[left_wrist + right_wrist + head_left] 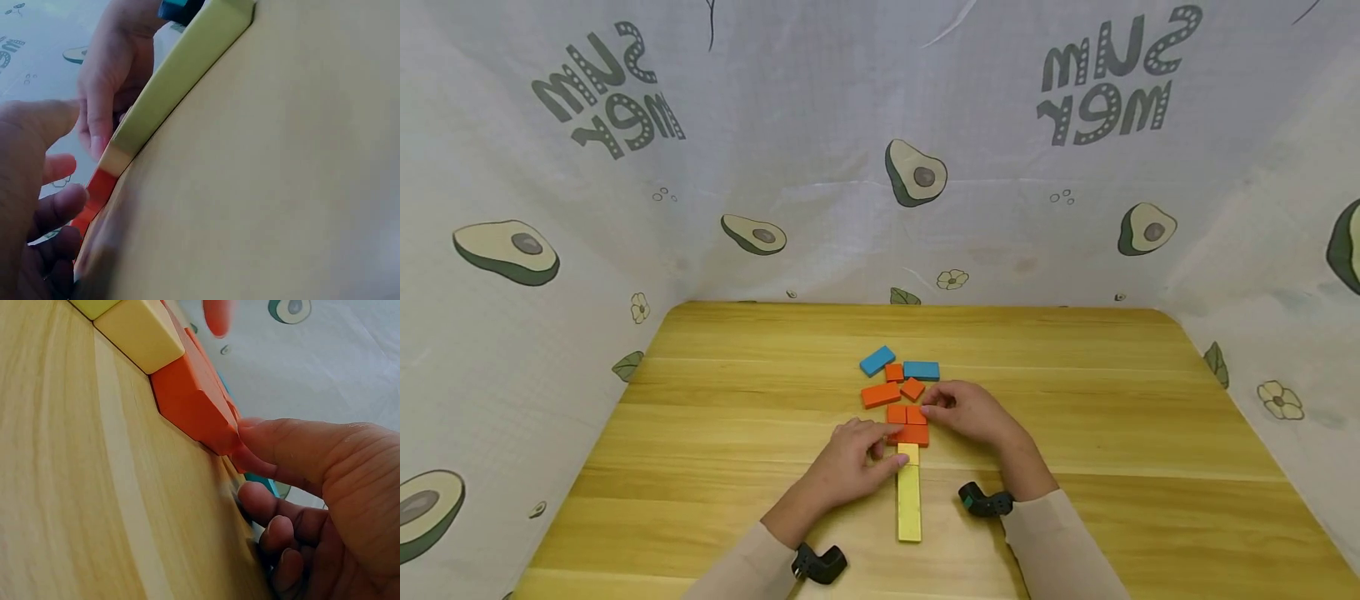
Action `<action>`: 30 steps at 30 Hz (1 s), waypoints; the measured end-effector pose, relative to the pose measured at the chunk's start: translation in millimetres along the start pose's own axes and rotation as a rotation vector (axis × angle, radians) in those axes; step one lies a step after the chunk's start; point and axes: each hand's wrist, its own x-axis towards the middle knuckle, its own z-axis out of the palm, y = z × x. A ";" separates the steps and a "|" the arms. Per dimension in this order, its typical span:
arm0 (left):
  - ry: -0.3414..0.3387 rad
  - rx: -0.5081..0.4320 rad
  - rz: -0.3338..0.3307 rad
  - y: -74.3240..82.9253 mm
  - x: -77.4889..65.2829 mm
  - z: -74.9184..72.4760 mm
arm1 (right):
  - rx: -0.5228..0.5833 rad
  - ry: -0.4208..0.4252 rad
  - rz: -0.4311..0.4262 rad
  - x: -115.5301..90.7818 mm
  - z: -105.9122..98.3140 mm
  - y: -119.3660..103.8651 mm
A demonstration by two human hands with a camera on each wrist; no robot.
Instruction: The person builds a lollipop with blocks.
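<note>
A long yellow block (909,504) lies lengthwise on the table, with a small yellow block (908,451) at its far end. Beyond that, an orange rectangular block (912,434) lies crosswise, with two small orange square blocks (897,414) side by side against its far edge. My left hand (855,458) reaches in from the left, its index finger extended over the crosswise block and its thumb at the small yellow block. From the right, my right hand (973,412) pinches the right-hand small orange block (915,415) at its outer corner with thumb and index finger, other fingers curled loosely.
Farther back lie another orange rectangular block (881,395), a turned small orange block (912,389), another small orange block (894,372) and two blue blocks (921,371). The wooden table (737,400) meets a printed cloth (820,250) along its back and sides.
</note>
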 end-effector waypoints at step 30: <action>0.225 0.274 -0.112 -23.2 28.2 -16.0 | 0.004 0.021 0.007 -1.5 2.7 -0.6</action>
